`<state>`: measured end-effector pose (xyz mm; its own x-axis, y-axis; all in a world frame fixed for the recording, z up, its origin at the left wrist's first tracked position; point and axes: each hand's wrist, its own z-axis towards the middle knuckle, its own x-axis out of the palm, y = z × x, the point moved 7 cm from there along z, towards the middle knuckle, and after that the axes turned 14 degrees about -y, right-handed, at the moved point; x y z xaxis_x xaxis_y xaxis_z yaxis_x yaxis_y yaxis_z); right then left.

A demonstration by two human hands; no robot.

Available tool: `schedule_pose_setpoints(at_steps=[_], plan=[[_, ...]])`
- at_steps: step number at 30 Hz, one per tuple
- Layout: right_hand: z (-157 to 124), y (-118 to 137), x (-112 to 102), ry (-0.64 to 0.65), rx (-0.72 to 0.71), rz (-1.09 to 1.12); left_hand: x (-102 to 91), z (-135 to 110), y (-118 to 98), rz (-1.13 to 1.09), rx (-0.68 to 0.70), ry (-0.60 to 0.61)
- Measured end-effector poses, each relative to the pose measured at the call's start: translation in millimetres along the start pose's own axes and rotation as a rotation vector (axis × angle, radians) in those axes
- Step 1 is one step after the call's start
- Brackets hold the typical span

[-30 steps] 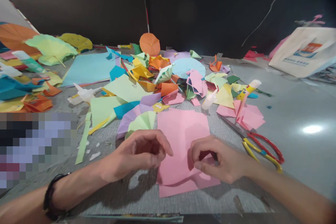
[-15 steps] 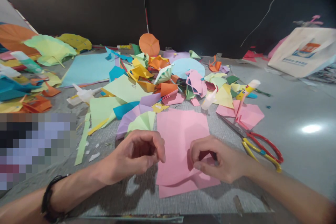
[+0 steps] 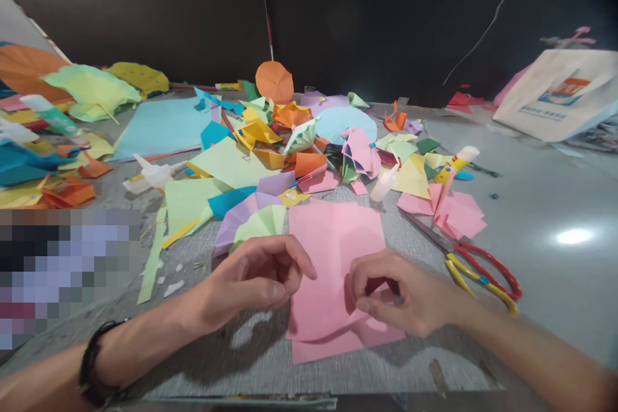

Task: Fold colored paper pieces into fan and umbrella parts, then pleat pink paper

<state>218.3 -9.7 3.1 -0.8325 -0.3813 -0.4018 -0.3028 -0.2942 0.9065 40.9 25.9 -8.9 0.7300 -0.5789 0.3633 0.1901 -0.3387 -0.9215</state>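
Observation:
A pink sheet of paper (image 3: 333,257) lies upright in front of me, with another pink layer (image 3: 318,351) showing under its lower edge. My right hand (image 3: 393,293) is closed in a pinch at the sheet's lower right side, its fingertips on the paper. My left hand (image 3: 263,283) is held by the sheet's left edge, index finger stretched over the paper and thumb apart, with nothing in it. Behind that hand are a pleated green paper fan (image 3: 263,225) and a pleated purple one (image 3: 236,222).
Red-and-yellow-handled scissors (image 3: 483,273) lie to the right beside pink folded scraps (image 3: 461,209). A white glue bottle (image 3: 385,183) and a yellow glue stick (image 3: 456,164) are farther back. Heaped colored paper (image 3: 261,132) spans the rear; a white bag (image 3: 555,96) stands far right.
My left index finger has stretched out to the right over the pink sheet, and the hand has opened a little. My right hand and the sheet have stayed put.

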Motion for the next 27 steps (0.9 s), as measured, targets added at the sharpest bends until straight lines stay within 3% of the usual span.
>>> schedule_pose_setpoints(at_steps=[6,16,27], plan=[[-1.3,-0.8,0.0,-0.005,-0.007,0.008,-3.0,-2.1,4.0,0.036,-0.015,-0.026],[-0.2,-2.5,0.0,-0.001,0.017,0.007,12.2,-4.5,8.7,-0.008,-0.122,0.047],[-0.2,-1.4,0.7,0.011,0.026,0.012,10.5,-2.9,10.8,0.000,-0.115,0.073]])
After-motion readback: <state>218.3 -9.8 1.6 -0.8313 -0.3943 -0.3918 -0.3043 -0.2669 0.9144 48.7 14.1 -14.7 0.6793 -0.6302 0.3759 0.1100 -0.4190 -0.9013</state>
